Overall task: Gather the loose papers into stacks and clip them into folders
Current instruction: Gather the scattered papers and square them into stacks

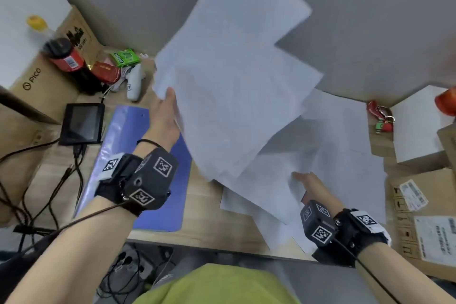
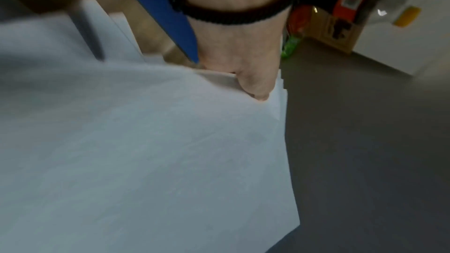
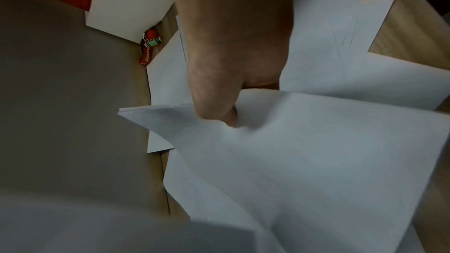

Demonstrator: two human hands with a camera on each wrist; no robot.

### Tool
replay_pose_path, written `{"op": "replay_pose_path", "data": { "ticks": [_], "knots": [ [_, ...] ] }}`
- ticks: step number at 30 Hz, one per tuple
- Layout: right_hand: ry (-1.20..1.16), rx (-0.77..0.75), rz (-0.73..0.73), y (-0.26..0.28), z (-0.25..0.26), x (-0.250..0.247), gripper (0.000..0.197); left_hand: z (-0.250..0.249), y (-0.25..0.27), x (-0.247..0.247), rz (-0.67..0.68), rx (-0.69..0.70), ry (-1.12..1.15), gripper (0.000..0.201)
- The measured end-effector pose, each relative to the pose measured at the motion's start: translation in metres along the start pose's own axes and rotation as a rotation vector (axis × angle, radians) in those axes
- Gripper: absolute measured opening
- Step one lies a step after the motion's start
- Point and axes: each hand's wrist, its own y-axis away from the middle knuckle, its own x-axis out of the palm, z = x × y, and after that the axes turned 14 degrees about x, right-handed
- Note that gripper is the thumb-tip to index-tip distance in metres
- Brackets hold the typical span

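Loose papers (image 1: 234, 96), white and faintly printed, are held fanned and uneven above the table (image 1: 204, 217); edges are misaligned and corners stick out at different angles. More sheets (image 1: 345, 155) are spread on the table beneath and to the right, overlapping untidily, some past the front edge. A corner of the raised bunch is pinched by the left hand (image 1: 165, 116), thumb on top in the left wrist view, so that grip is clamped on the papers. Another bundle is gripped near its edge by the right hand (image 1: 306, 182); in the right wrist view the thumb is pressed onto several sheets, so that grip is also clamped on paper. A blue folder (image 1: 138, 155) lies flat on the table at the left, under the left wrist, not yet loaded.

Risk, judged: with the bunch held only by a corner, sheets could slide out or bend, since the stack is not squared. Overhanging sheets might be swept off the front edge. Motion blur is present, so print cannot be read.

Nearby are a small dark screen (image 1: 82, 119) and cardboard boxes (image 1: 424, 217).
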Motion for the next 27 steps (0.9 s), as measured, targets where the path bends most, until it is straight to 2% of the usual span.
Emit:
{"op": "replay_pose_path", "data": {
  "ticks": [1, 6, 8, 10, 12, 15, 18, 21, 23, 25, 26, 27],
  "knots": [
    [0.002, 0.009, 0.006, 0.0, 0.001, -0.001, 0.051, 0.014, 0.001, -0.011, 0.003, -0.064, -0.041, 0.034],
    [0.023, 0.025, 0.071, 0.051, 0.007, -0.004, 0.008, 0.07, 0.017, -0.059, 0.108, -0.253, -0.327, 0.012],
    [-0.009, 0.026, 0.091, 0.05, 0.002, -0.007, 0.015, 0.083, 0.019, -0.071, 0.122, -0.319, -0.352, 0.008],
    [0.0, 0.086, 0.078, 0.044, -0.002, -0.006, 0.029, 0.092, 0.022, -0.079, 0.15, -0.38, -0.35, 0.017],
    [0.018, 0.105, 0.06, 0.042, -0.004, -0.004, 0.026, 0.095, 0.024, -0.08, 0.146, -0.403, -0.342, 0.026],
    [0.016, 0.097, 0.011, 0.042, -0.005, 0.002, 0.025, 0.088, 0.028, -0.066, 0.161, -0.354, -0.316, 0.035],
    [-0.012, 0.066, 0.076, 0.047, -0.008, 0.009, 0.03, 0.069, 0.03, -0.039, 0.287, -0.33, -0.258, 0.034],
    [-0.01, 0.037, 0.116, 0.033, -0.012, 0.012, 0.028, 0.042, 0.025, -0.006, 0.346, -0.305, -0.163, 0.033],
    [0.059, 0.028, 0.091, 0.039, -0.016, 0.01, 0.026, 0.025, 0.02, 0.011, 0.343, -0.285, -0.119, 0.031],
    [-0.083, 0.033, 0.114, 0.053, -0.025, 0.0, 0.024, 0.016, 0.016, 0.02, 0.317, -0.265, -0.095, 0.028],
    [-0.03, -0.035, 0.12, 0.065, -0.028, -0.002, 0.03, 0.017, 0.014, 0.019, 0.28, -0.256, -0.094, 0.026],
    [-0.029, -0.035, 0.132, 0.061, -0.032, -0.002, 0.043, 0.02, 0.014, 0.015, 0.227, -0.247, -0.104, 0.026]
  ]
}}
